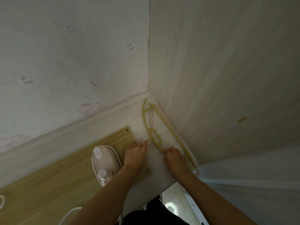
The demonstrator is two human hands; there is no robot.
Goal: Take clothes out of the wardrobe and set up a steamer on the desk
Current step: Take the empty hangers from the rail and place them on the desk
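**Both hands on a yellow hanger in the bench corner**

The left hand (136,154) lies palm down with its fingers bent on the hook end of the yellow hanger (154,138). The right hand (175,159) is closed around the hanger's shoulder bar, just right of the hook. The hanger lies flat on a white cloth (155,166), which covers the right end of the bench (68,161). A pink hanger (162,113) lies under the yellow hanger and shows only along its edges; its far end reaches the corner where the two walls meet.

The steamer (104,163), white with a round knob on top, stands on the bench just left of the yellow hanger and beside the left wrist. Its white cord (69,214) runs on the bench nearer to the person than the hanger. The wall (65,54) behind the hanger has pale paper with small pink cartoon prints. The wall (227,70) to the right of the hanger is plain with a wood grain. Whether the cloth is a garment, I cannot tell.
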